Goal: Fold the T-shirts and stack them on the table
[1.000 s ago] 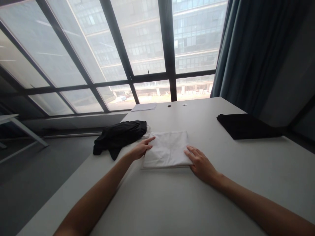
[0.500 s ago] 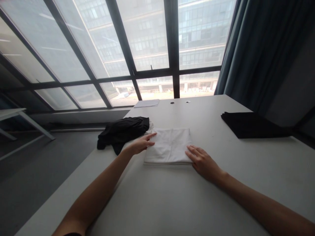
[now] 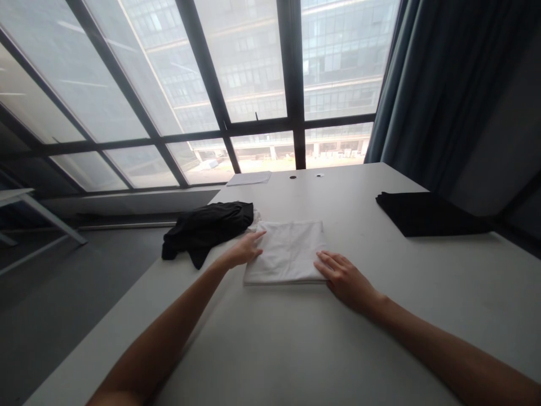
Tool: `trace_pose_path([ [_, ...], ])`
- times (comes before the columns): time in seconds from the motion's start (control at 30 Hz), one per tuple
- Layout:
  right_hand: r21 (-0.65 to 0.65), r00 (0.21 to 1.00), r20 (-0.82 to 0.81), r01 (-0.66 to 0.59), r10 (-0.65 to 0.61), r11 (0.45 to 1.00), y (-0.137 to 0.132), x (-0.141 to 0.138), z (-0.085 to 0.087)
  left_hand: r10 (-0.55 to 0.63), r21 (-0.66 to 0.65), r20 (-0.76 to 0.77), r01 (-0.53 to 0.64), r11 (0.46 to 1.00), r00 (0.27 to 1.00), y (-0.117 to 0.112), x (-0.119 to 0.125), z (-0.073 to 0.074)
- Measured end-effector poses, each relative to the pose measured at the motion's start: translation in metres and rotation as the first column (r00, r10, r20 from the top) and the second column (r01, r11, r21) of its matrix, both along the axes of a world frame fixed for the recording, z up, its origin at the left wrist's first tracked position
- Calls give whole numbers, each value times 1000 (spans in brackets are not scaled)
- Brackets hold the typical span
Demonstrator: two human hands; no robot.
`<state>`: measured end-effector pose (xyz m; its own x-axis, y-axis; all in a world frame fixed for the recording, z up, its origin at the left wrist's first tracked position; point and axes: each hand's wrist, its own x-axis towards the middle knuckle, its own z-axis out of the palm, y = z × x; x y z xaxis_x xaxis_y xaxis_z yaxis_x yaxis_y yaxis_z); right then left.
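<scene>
A white garment or cloth (image 3: pixel 289 254), folded into a flat, near-square stack, lies in front of me. My left hand (image 3: pixel 245 250) touches its left edge, index finger stretched out and thumb apart; the other fingers are partly hidden. On the right edge rests my right hand (image 3: pixel 340 276), its fingers extended flat over the cloth's side. Neither hand is wrapped round anything. Just beyond my left hand, a rumpled black garment (image 3: pixel 211 225) lies in a heap, with a bit of pale fabric showing at its right end.
The white table (image 3: pixel 270 344) runs away from me toward the windows. A folded black cloth (image 3: pixel 426 214) lies at the right. Some white sheets (image 3: pixel 248 179) sit at the far left corner, near two round holes. A blue curtain (image 3: pixel 406 90) hangs on the right.
The view has shifted slightly, so everything sits a little further left. Both hands remain at the sides of the white cloth, which looks unchanged.
</scene>
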<state>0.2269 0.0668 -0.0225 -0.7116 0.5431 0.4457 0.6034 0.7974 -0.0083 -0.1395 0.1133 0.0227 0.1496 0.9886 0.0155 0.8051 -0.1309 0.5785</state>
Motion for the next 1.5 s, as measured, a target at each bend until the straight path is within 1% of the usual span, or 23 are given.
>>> trace_pose_path([
  [0.07, 1, 1000, 1, -8, 8, 1000, 0, 0, 0, 26, 145, -151, -4, 989, 988, -4, 6, 1],
  [0.13, 1, 1000, -6, -17, 17, 1000, 0, 0, 0, 59, 271, -222, 3, 962, 973, -10, 14, 5],
  [0.17, 1, 1000, -12, -21, 21, 1000, 0, 0, 0, 37, 315, -243, 42, 948, 969, -14, 19, 7],
  [0.2, 1, 1000, -16, -24, 24, 1000, 0, 0, 0, -24, 335, -265, 115, 935, 964, -17, 24, 10],
  [0.23, -1, 999, -16, -28, 28, 1000, 0, 0, 0, -113, 337, -286, 210, 918, 952, -20, 30, 11],
  [0.3, -10, 999, -5, -32, 32, 999, 1, 0, -1, -287, 317, -330, 391, 864, 900, -23, 41, 10],
  [0.33, -16, 999, 8, -33, 33, 999, 1, 0, -1, -336, 295, -350, 444, 846, 874, -23, 45, 6],
  [0.37, -23, 999, 22, -33, 34, 999, 2, 0, -2, -353, 272, -375, 466, 842, 857, -23, 48, 0],
  [0.47, -65, 997, 62, -35, 39, 997, 1, 1, -3, -325, 187, -479, 456, 870, 815, -20, 51, -21],
  [0.53, -118, 997, 64, -41, 48, 992, -1, 1, -1, -311, 148, -523, 444, 884, 794, -17, 49, -31],
  [0.63, -226, 1000, 3, -24, 26, 974, -3, -1, 6, -297, 149, -548, 441, 885, 782, -16, 46, -37],
  [0.73, -294, 992, -72, 82, -108, 952, 4, -16, 17, -295, 158, -560, 450, 879, 774, -16, 45, -37],
  [0.8, -297, 970, -102, 182, -221, 937, 18, -34, 26, -292, 167, -565, 454, 875, 772, -14, 44, -38],
  [0.87, -303, 945, -108, 265, -310, 915, 40, -56, 32, -289, 163, -569, 450, 878, 770, -13, 43, -39],
  [0.97, -333, 910, -81, 359, -406, 872, 74, -81, 31, -291, 145, -575, 445, 884, 765, -10, 42, -41],
  [1.03, -401, 887, -8, 421, -462, 814, 92, -88, 24, -293, 142, -575, 446, 884, 763, -10, 42, -41],
  [1.1, -472, 871, 54, 454, -489, 756, 103, -88, 14, -295, 140, -573, 446, 884, 765, -11, 43, -40],
  [1.13, -498, 869, 72, 456, -489, 738, 106, -86, 9, -296, 139, -570, 444, 885, 767, -12, 44, -40],
  [1.17, -512, 872, 78, 451, -484, 731, 109, -83, 5, -297, 137, -565, 443, 886, 770, -13, 45, -39],
  [1.3, -467, 857, 26, 466, -515, 751, 115, -70, -1, -316, 125, -510, 432, 893, 800, -16, 47, -32],
  [1.4, -480, 846, 34, 481, -532, 734, 120, -63, 0, -353, 112, -402, 428, 897, 845, -9, 44, -24],
  [1.43, -485, 845, 42, 483, -532, 729, 122, -62, 2, -331, 136, -361, 401, 906, 872, -5, 42, -22],
  [1.5, -448, 837, 14, 494, -547, 745, 122, -63, 5, -221, 228, -316, 300, 926, 923, 5, 35, -22],
])
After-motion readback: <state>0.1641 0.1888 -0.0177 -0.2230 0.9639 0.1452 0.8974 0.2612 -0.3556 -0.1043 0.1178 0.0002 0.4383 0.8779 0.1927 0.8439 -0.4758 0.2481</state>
